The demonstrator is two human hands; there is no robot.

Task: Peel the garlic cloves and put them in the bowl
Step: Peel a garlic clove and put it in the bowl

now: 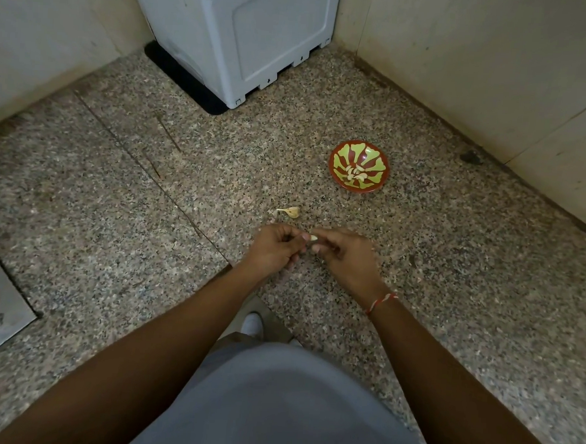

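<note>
head view, both hands over the speckled stone surface (416,296). i see the left hand (275,246) and the right hand (342,253) meeting fingertip to fingertip, each with fingers curled and pinching the same small garlic clove (313,238), which shows only as a pale tip between them; whether its skin is off i cannot tell. the red and green bowl (358,167) sits well apart, ahead and to the right, with several peeled cloves (355,174) in its middle. a further piece of garlic (290,211) lies on the surface just beyond the hands. risks as i judge them: the clove is small and likely slippery, so a hard tug on the skin could shoot it out of the pinch onto the surface; the bowl is a reach away, so a loose carry could drop the clove short of it; bits of skin may cling and end up in the bowl
</note>
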